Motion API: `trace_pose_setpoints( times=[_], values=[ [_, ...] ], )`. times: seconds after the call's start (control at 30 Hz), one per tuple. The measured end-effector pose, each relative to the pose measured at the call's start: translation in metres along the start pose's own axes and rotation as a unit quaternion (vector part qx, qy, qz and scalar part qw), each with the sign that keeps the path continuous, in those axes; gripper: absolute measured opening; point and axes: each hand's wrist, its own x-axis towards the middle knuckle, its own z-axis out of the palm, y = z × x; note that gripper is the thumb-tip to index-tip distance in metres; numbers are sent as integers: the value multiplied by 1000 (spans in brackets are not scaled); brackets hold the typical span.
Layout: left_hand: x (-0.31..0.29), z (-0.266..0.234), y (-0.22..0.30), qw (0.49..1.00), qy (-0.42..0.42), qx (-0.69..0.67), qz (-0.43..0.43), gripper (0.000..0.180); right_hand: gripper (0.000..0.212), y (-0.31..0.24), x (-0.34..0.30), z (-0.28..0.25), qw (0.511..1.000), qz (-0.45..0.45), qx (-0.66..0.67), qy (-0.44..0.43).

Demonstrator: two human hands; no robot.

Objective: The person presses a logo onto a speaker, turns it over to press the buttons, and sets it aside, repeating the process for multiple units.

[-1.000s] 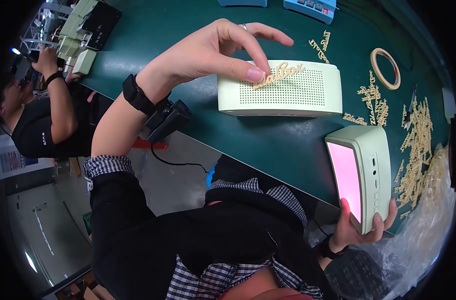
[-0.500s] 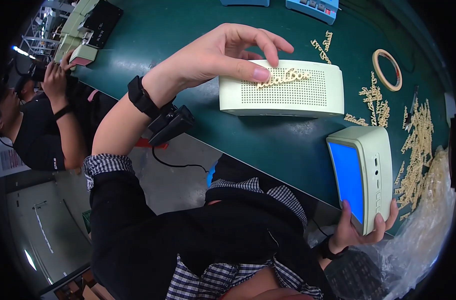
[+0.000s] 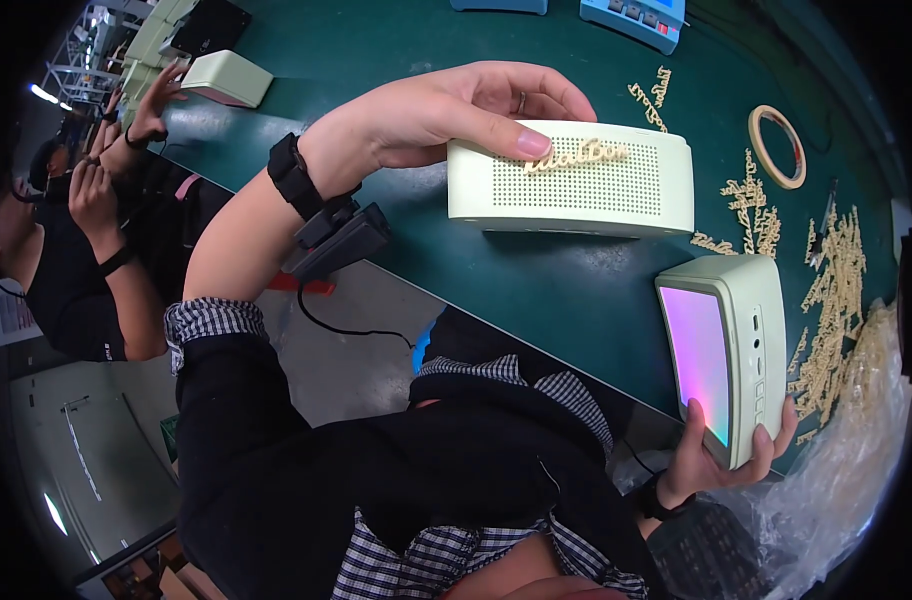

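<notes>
My left hand (image 3: 456, 115) grips a pale green speaker (image 3: 576, 205) by its upper left part. The thumb presses on the left end of a cream script-lettering badge (image 3: 586, 157) lying across the speaker's dotted grille, and the fingers curl over the top edge, their tips partly hidden. To the right stands a second pale green speaker (image 3: 761, 310), its lit pink-violet screen (image 3: 698, 350) turned left and its side ports and buttons showing. Around its near end my right hand (image 3: 721, 460) is closed, thumb at the screen's lower edge and fingers on the other side.
Loose cream lettering badges (image 3: 831, 310) are heaped on the green table (image 3: 396, 260) at the right, beside a tape roll (image 3: 776, 147) and clear plastic bags (image 3: 836, 480). Blue equipment (image 3: 636, 20) stands at the back. At the left sits a co-worker (image 3: 76, 270) near another speaker (image 3: 226, 78).
The right speaker's screen has turned from blue to pink-violet. My left hand's fingers have drawn in along the top edge, with the speaker shifted slightly right. At the left, the co-worker's hands and speaker have moved.
</notes>
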Motion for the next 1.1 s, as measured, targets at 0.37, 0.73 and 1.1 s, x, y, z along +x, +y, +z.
trace_pose_setpoints(
  times=[0.37,0.73,1.1],
  values=[
    [-5,1,6,995,11,87,41,42,72,2,-3,1,1000,-8,16,5],
    [-30,27,32,770,55,545,327,27,71,-5,11,-8,999,-22,6,-28],
    [-34,39,31,753,149,583,268,22,48,-12,57,-21,983,-16,-3,-183]
  ],
)
